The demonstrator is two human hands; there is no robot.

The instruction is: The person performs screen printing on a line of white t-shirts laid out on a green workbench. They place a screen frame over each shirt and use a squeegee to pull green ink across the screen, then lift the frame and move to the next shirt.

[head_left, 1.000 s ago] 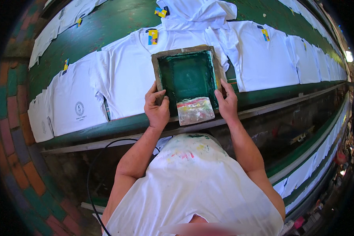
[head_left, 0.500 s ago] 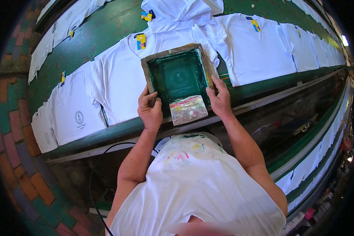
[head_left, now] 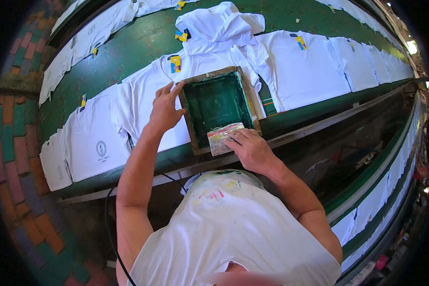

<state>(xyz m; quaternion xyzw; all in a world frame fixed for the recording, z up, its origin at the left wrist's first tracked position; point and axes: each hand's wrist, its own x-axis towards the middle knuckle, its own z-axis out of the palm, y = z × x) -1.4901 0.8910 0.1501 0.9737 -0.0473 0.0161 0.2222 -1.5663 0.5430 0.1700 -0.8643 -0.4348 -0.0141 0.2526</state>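
Frame (head_left: 188, 124), near-square, brown wood, dark green mesh (head_left: 217, 102): lies on white cotton T-shirt (head_left: 138, 100), right of left fingers (head_left: 166, 89); longer axis runs near to far, far end leaning left. Left hand (head_left: 165, 108): shifted to far-left corner, fingers spread. Right hand (head_left: 253, 151): moved off side rim onto flat, paint-smeared squeegee (head_left: 218, 139); fingers over its edge, clamping unclear. Frame support apparently falls to left hand alone.

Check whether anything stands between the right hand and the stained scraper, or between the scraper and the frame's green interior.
Nothing visible: the fingers of the right hand are on the scraper, which overlaps the near edge of the wooden frame, its far end over the green interior. Contact underneath is hidden.
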